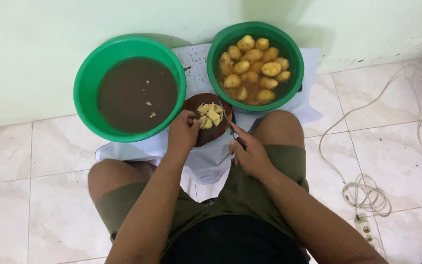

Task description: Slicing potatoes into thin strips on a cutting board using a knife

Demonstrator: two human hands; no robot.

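Note:
A small round brown cutting board (210,134) lies on the floor between my knees, with pale yellow potato slices (211,115) piled on it. My left hand (182,131) rests on the board's left side, fingers on the slices. My right hand (250,152) grips a knife (227,121) whose blade points up toward the slices. Behind the board, a green basin (255,66) holds several peeled yellow potatoes in cloudy water.
A second green basin (129,88) at the left holds murky brown water with a few floating bits. Both stand on white sheets (206,161) against a pale wall. A white cable (367,188) and power strip (365,228) lie on the tiles at right.

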